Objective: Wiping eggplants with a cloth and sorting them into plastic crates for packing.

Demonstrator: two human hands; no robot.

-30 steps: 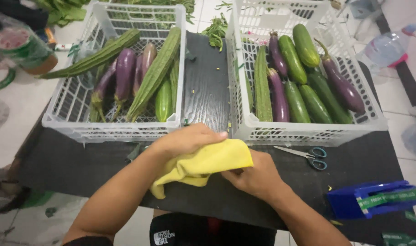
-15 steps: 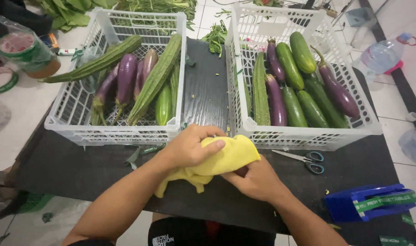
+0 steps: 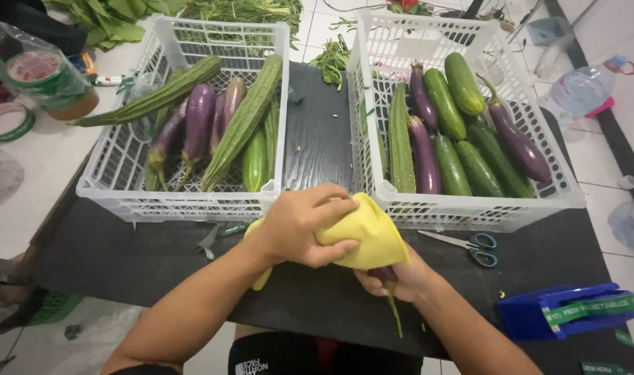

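At lower centre, the left hand curls over a yellow cloth, gripping it. Beneath, the right hand clasps an eggplant, palm up, its green stem pointing down. Scissors lie just right.

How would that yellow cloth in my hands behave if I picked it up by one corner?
The yellow cloth would probably hang limp: it already folds and drapes around the purple eggplant under the left hand. It looks thin, so likely light. It seems unlikely to slip, since it bunches easily in the grip while the right hand holds the eggplant below.
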